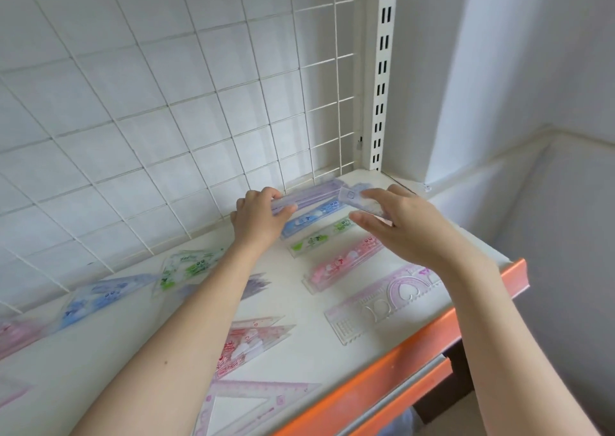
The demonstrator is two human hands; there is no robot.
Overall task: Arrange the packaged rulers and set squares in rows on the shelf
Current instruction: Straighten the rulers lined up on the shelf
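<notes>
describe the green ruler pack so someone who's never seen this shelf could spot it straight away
Start at the slotted white upright in the shelf's back right corner, then follow the row of long packs lying side by side from the wire grid toward the orange front edge. The green ruler pack lies between a blue pack and a pink pack; it is the only long straight pack printed green.

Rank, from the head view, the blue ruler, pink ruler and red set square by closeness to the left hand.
1. Blue ruler, right beside the left hand near the back.
2. Pink ruler, mid-shelf to the right.
3. Red set square, toward the front edge.
</notes>
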